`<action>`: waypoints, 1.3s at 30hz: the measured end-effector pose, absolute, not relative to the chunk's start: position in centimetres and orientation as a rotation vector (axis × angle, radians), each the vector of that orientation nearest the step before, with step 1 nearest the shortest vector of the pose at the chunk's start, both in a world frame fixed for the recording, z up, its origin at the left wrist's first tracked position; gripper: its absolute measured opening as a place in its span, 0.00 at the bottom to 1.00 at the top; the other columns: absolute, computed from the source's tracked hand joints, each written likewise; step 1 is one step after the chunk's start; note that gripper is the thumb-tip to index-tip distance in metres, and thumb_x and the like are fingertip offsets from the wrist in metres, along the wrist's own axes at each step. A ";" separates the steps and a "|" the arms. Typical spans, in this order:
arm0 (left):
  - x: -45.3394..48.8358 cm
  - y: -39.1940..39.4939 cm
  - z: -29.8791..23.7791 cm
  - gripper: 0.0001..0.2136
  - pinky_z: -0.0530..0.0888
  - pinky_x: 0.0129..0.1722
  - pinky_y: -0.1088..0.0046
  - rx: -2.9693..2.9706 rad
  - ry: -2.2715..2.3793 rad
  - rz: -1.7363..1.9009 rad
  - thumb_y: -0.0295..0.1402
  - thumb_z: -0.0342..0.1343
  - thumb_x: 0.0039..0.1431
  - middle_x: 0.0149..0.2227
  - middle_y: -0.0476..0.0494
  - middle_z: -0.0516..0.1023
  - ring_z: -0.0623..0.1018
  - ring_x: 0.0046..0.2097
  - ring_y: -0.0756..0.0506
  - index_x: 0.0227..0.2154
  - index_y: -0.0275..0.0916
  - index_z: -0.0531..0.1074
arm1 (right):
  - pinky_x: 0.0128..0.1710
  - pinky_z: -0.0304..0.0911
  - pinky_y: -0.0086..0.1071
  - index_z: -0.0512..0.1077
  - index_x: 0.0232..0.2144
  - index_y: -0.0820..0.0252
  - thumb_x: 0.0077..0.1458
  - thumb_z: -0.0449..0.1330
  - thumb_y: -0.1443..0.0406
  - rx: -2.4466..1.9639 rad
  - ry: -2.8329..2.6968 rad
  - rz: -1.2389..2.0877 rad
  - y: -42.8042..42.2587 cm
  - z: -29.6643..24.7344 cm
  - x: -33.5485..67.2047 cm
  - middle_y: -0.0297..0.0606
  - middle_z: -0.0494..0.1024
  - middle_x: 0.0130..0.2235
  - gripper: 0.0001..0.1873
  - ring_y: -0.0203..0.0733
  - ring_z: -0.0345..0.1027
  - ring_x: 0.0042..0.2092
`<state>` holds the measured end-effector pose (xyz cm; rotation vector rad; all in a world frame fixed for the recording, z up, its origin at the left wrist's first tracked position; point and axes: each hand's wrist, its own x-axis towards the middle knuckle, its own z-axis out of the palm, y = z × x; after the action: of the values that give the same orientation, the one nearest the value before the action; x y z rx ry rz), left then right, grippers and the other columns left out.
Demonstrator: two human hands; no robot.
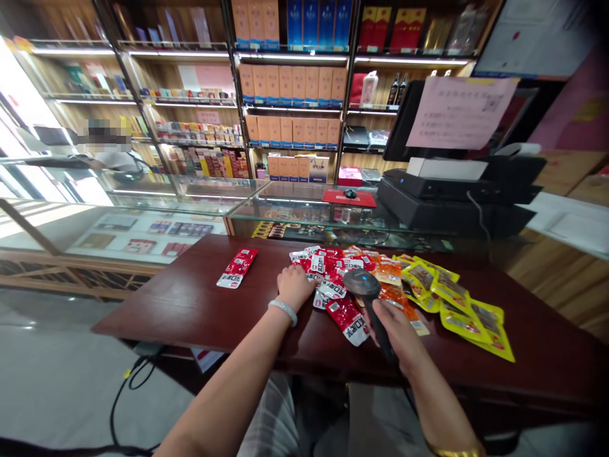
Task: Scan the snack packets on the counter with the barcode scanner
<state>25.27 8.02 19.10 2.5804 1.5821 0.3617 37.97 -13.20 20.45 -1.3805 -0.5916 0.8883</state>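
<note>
A heap of small snack packets lies on a dark red-brown table: red packets at the left, orange packets in the middle, yellow packets at the right. My left hand, with a pale bangle on the wrist, rests closed on the red packets at the heap's left edge. My right hand grips a grey barcode scanner, its head pointing down at the red packets. Two red packets lie apart to the left.
Glass display counters stand behind the table. A black till with printer and monitor sits at the right. Shelves of boxed goods line the back wall. A person is behind the left counter. A black cable trails on the floor.
</note>
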 end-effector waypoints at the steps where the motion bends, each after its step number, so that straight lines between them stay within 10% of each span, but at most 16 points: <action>1: 25.4 8.2 19.1 0.32 0.69 0.48 0.59 2.564 1.573 0.335 0.59 0.57 0.50 0.48 0.27 0.75 0.74 0.52 0.31 0.45 0.32 0.72 | 0.15 0.52 0.26 0.67 0.27 0.57 0.45 0.64 0.41 -1.376 -0.586 0.891 -13.3 20.4 38.0 0.29 0.67 0.19 0.26 0.32 0.57 0.17; 22: 16.1 9.0 18.4 0.15 0.70 0.37 0.73 1.978 1.338 0.739 0.41 0.63 0.52 0.37 0.47 0.80 0.79 0.39 0.45 0.38 0.41 0.66 | 0.14 0.54 0.23 0.66 0.25 0.58 0.52 0.60 0.42 -1.277 -0.921 1.098 -4.9 23.5 32.7 0.29 0.68 0.21 0.25 0.30 0.59 0.18; 39: 4.8 12.8 18.5 0.21 0.69 0.45 0.60 2.163 2.172 0.403 0.51 0.50 0.57 0.47 0.33 0.77 0.75 0.52 0.31 0.41 0.38 0.68 | 0.15 0.56 0.23 0.65 0.27 0.58 0.54 0.59 0.44 -1.325 -1.028 1.148 -4.4 21.5 31.2 0.28 0.67 0.23 0.24 0.30 0.60 0.19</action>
<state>4.83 12.83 18.53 2.1632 2.1723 0.4025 31.23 -4.41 21.49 -1.3252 -1.0277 1.1482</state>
